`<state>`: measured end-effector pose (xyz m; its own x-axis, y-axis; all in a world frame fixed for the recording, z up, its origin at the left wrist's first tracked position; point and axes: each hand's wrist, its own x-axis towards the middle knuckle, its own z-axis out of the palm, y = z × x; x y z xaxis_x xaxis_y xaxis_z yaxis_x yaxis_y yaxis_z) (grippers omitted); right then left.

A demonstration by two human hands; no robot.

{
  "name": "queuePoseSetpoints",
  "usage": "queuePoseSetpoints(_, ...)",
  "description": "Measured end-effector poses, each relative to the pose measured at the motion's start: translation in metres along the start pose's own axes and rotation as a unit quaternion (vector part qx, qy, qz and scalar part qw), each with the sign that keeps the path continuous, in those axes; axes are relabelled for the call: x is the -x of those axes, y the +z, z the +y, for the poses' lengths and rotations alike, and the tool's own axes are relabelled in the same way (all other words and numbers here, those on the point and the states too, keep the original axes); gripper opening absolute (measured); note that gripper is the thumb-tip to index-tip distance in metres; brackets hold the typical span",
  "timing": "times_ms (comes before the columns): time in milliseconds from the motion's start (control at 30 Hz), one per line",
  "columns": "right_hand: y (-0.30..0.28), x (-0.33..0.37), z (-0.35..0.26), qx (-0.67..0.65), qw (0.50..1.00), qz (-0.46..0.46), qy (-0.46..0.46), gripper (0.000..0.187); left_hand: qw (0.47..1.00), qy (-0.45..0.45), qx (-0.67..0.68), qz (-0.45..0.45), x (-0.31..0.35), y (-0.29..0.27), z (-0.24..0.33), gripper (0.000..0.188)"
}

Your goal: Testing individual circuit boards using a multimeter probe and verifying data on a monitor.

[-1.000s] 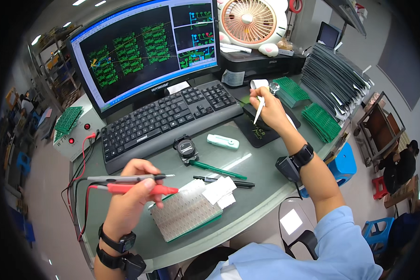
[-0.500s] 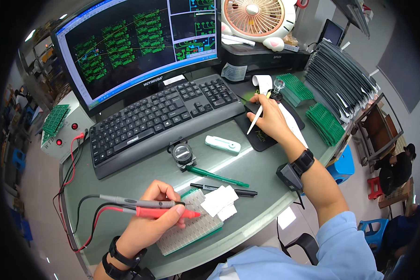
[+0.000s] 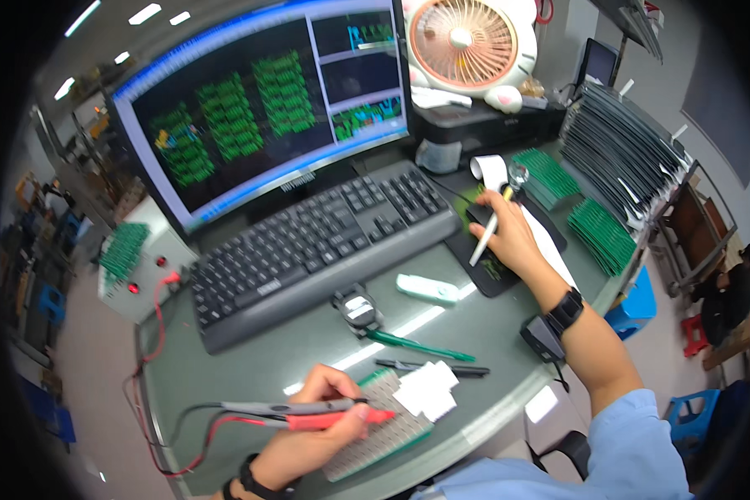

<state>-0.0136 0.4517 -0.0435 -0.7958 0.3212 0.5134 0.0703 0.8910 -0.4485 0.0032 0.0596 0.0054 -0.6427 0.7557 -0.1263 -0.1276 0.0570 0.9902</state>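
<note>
My left hand [image 3: 308, 446] is closed around two test probes, a grey probe [image 3: 267, 408] and a red probe [image 3: 321, 420], lying side by side. Their tips point right, over a pale circuit board panel [image 3: 367, 454] with a green edge; whether they touch it is blurred. Small white paper slips [image 3: 427, 392] lie on the panel's right end. At the right of the keyboard, my right hand [image 3: 515, 240] pinches a slim white pen-like stick [image 3: 484, 242], tip downward over the black mouse pad [image 3: 493, 279]. Whatever lies under that palm is hidden.
A black keyboard [image 3: 325, 242] stands before a monitor [image 3: 250, 108] with green circuit layouts. A black pen [image 3: 467, 370], green pen [image 3: 421, 344], round black device [image 3: 360, 312] and mint-coloured object [image 3: 427, 288] lie mid-table. Green boards [image 3: 600, 237] sit at right; probe leads [image 3: 204, 450] trail left.
The whole view has shifted, so everything sits lower and further right. Yellow lines across the monitor's layout are gone. Both hands keep their hold on the probes and the white stick.
</note>
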Motion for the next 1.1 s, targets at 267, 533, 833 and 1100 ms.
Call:
queuePoseSetpoints(267,0.000,0.010,0.004,-0.065,0.998,-0.001,-0.020,0.044,1.000,0.000,0.005,-0.016,0.007,0.003,-0.010,0.023)
queuePoseSetpoints(533,-0.001,0.006,-0.002,-0.079,0.997,-0.020,-0.002,0.041,1.000,-0.013,0.002,-0.024,0.003,-0.002,-0.006,0.023)
queuePoseSetpoints(833,0.003,0.005,0.002,-0.048,0.998,0.002,0.027,0.038,1.000,-0.019,0.000,-0.023,0.002,-0.003,-0.010,0.023)
queuePoseSetpoints(1100,0.002,0.008,0.001,-0.060,0.998,-0.011,-0.004,0.037,1.000,-0.019,0.005,-0.024,0.002,-0.002,-0.009,0.024)
